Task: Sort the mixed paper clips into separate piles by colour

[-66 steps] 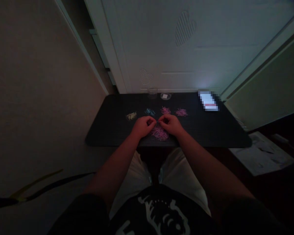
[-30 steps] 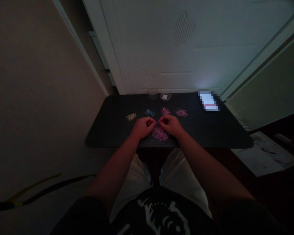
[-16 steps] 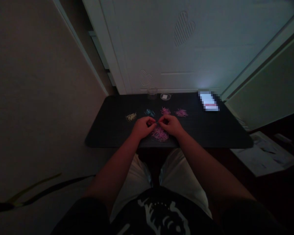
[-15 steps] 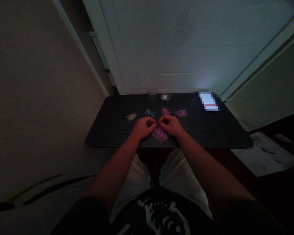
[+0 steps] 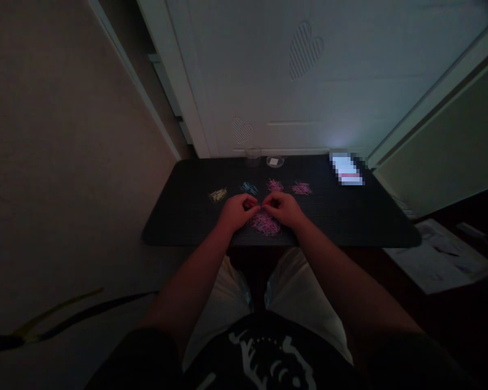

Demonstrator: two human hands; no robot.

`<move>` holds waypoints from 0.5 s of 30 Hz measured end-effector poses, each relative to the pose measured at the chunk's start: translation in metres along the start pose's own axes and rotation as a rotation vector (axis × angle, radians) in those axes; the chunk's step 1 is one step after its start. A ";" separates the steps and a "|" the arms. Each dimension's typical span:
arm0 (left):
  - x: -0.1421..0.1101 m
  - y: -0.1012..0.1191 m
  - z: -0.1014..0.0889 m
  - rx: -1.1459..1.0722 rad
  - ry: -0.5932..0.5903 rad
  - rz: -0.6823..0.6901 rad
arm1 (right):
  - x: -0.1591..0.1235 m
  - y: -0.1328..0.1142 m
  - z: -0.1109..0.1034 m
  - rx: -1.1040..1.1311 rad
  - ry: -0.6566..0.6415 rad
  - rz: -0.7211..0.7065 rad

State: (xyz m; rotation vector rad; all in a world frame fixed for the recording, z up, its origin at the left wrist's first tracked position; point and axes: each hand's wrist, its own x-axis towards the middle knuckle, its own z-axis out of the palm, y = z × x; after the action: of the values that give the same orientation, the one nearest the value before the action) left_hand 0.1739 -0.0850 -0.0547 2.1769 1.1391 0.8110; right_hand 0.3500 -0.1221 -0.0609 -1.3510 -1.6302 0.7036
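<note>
By the nearest pile, both hands

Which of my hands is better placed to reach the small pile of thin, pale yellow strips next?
Likely your left hand: the pale yellow pile lies just off its outer side. Your right hand is farther away, with the left between it and that pile.

Curled fingers near a pinkish pile

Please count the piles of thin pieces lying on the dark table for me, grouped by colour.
Pale yellow pile: 1
Blue pile: 1
Small pinkish piles: 2
Larger pile, mostly pink-purple: 1
Total: 5
</note>
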 end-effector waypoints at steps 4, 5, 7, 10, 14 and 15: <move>0.000 0.000 0.000 0.003 0.003 -0.014 | 0.000 0.001 0.000 -0.003 -0.009 -0.012; 0.000 0.001 0.000 0.001 0.005 -0.016 | 0.000 0.001 0.000 -0.006 -0.010 -0.010; 0.000 0.001 0.000 0.005 0.006 -0.020 | 0.000 0.002 0.000 -0.008 -0.010 -0.006; 0.000 0.002 0.000 0.024 0.004 -0.014 | 0.000 0.002 0.000 -0.014 -0.010 -0.007; 0.000 0.003 -0.001 0.033 -0.003 -0.013 | 0.000 0.001 0.000 0.006 -0.011 0.005; 0.000 0.003 0.000 0.030 -0.006 -0.014 | 0.000 0.001 0.000 0.013 -0.012 0.008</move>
State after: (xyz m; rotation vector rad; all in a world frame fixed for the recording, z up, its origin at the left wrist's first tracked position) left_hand 0.1753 -0.0861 -0.0522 2.1921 1.1694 0.7863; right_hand 0.3509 -0.1218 -0.0617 -1.3472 -1.6278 0.7272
